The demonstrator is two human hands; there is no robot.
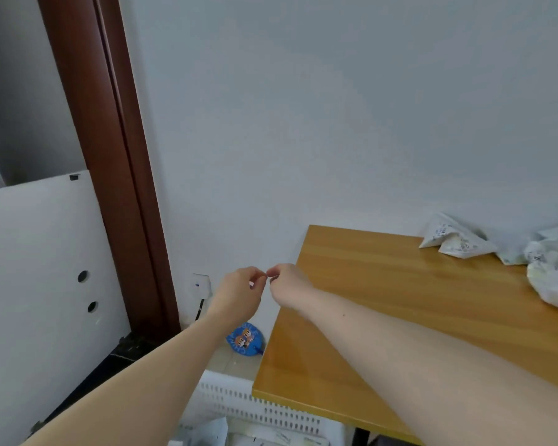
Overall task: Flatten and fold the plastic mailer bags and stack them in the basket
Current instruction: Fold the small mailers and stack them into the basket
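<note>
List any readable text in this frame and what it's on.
Blue round fan on the floor: letters along the rim, too blurred to read.
Crumpled mailer bags on the table: dark label print, too small to read.
Wall socket: no legible text.
Nothing reads clearly.

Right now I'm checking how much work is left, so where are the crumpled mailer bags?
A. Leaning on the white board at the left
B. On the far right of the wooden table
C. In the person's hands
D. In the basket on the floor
B: the crumpled bags lie in a heap on the table at its far right end, by the wall, well away from both hands.
</note>
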